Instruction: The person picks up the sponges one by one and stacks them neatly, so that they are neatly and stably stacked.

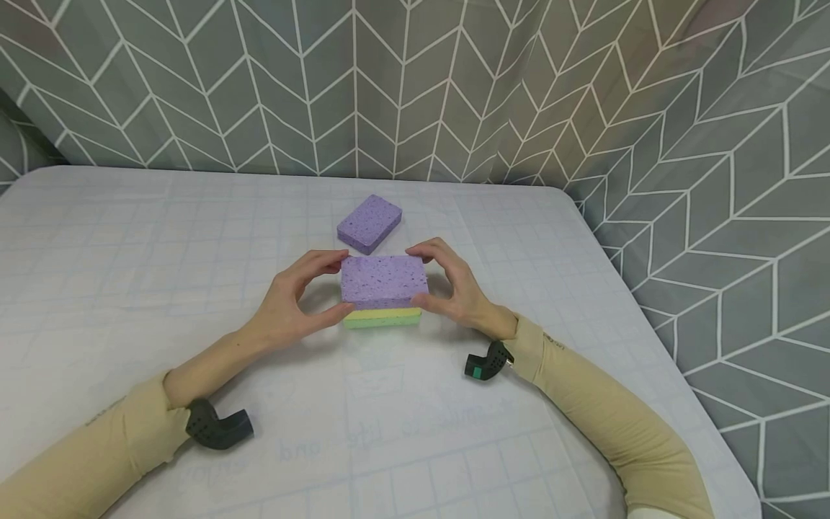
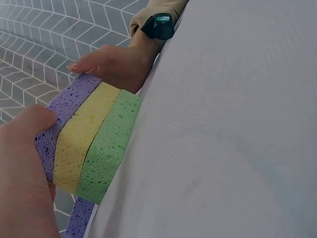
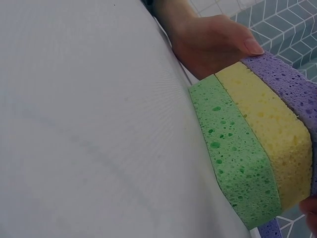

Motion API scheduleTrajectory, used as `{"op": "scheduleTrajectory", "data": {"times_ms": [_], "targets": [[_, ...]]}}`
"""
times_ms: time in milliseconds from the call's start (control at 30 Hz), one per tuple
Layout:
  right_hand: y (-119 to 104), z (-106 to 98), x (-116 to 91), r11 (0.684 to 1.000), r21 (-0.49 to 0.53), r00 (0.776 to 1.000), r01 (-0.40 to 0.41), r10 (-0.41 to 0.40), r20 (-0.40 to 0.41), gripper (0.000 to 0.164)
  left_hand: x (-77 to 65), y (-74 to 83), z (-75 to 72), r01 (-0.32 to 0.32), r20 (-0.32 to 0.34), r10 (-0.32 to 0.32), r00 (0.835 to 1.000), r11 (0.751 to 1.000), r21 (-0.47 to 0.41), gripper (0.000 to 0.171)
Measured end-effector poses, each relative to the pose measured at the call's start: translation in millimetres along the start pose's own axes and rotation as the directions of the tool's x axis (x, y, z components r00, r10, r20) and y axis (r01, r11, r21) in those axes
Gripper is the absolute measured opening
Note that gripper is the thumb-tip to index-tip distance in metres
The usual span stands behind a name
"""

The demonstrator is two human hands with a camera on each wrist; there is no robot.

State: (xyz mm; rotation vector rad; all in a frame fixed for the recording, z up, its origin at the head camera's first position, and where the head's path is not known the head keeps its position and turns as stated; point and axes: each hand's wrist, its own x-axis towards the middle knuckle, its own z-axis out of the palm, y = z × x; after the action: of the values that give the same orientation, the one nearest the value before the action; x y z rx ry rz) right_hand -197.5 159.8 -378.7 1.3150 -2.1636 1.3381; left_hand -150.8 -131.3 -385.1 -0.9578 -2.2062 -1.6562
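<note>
Three sponges lie flat in a stack: a green sponge (image 3: 233, 153) on the tabletop, a yellow sponge (image 3: 270, 129) over it, and a purple sponge (image 1: 384, 280) on top. My left hand (image 1: 292, 299) pinches the purple sponge's left end, thumb at the near corner and fingers at the far one. At its right end my right hand (image 1: 457, 292) holds it the same way. In both wrist views the three layers touch and are roughly lined up. Just behind the stack, a second purple sponge (image 1: 369, 222) lies at an angle.
A white cloth with faint grid lines covers the table (image 1: 194, 238). Behind it and along the right side hangs a grey curtain (image 1: 389, 86) with white chevron lines. Dark wrist cameras sit on the left wrist (image 1: 219, 425) and right wrist (image 1: 488, 362).
</note>
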Motion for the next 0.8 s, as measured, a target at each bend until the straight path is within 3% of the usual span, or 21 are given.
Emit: {"op": "scheduleTrajectory", "data": {"times_ms": [433,800], "targets": [[3.4,2.3,0.1,0.999,-0.01,0.999,0.037,-0.037,-0.013,0.08,1.3,0.7,-1.0,0.019,0.003,-0.019,1.0,1.0,-0.004,0.069],[2.6,3.3,0.0,1.0,-0.007,1.0,-0.022,0.022,-0.011,0.066,2.4,0.7,-1.8,0.016,-0.002,-0.016,1.0,1.0,0.005,0.068]]}}
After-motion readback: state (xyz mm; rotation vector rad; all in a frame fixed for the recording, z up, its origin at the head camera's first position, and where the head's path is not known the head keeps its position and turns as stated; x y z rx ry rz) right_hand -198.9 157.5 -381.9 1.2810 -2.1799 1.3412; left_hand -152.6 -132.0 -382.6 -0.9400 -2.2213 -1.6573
